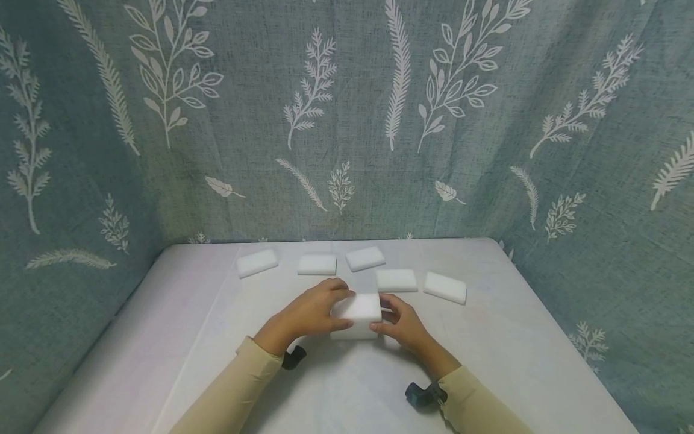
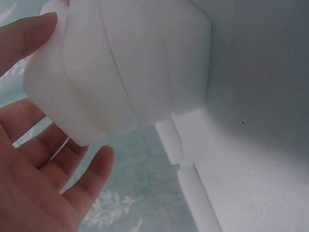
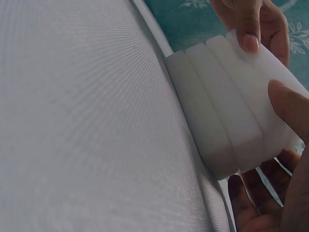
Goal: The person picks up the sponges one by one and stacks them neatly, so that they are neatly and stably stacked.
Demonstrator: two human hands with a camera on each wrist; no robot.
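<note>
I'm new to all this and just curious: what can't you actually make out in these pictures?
- Stack of white sponges: head view, the left hand and right hand cover its sides, so the count is hidden there.
- Loose sponges: too small in the head view to tell thickness.
- Left wrist view: blurred close-up; stack's base cut off.
- Right wrist view: the stack's far end is hidden behind fingers.

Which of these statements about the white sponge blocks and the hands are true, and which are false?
1. Both hands hold one stack of sponge blocks. True: the left hand and the right hand grip it from opposite sides.
2. Five single sponge blocks lie behind the stack. True.
3. The stack is lifted off the table. False: it rests on the table.
4. The backdrop curtain is plain red. False: it is teal with white leaves.
</note>
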